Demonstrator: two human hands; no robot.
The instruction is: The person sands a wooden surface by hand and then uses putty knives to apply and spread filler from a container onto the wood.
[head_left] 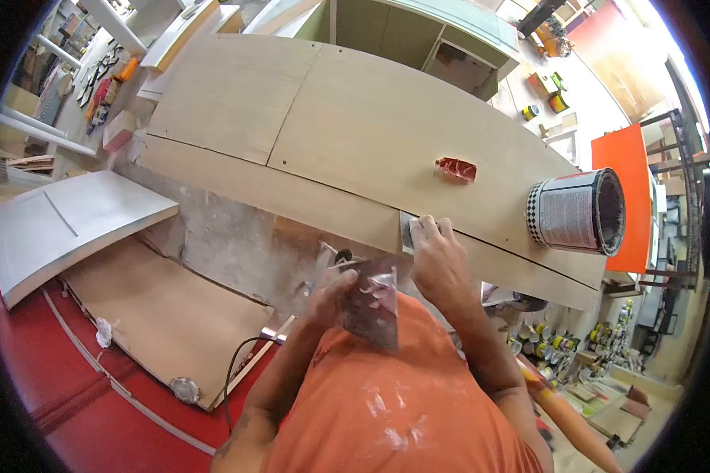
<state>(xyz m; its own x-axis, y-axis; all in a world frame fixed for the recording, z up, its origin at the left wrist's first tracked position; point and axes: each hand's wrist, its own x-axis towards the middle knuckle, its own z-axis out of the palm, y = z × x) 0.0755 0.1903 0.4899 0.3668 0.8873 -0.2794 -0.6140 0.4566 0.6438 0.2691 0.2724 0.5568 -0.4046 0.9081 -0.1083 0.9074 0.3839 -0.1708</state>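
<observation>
My left hand [328,298] is closed on the edge of a flat metal plate [371,319], which carries a smear of pinkish filler and hangs in front of my orange shirt. My right hand [442,260] is closed around a putty knife [407,233]. Its wide blade lies against the pale wooden panel [355,110], right at the long dark seam near the panel's front edge. Beyond my right hand, a small red, filler-smeared piece [457,169] lies on the panel. To its right a large metal can [568,213] lies on the same surface, its mouth facing right.
A white curved panel [79,221] and brown cardboard [166,292] lie on a red surface [24,370] at left. A greenish cabinet [402,35] stands behind the panel. An orange board [631,197] stands at right, with several paint cans [607,335] on the floor below.
</observation>
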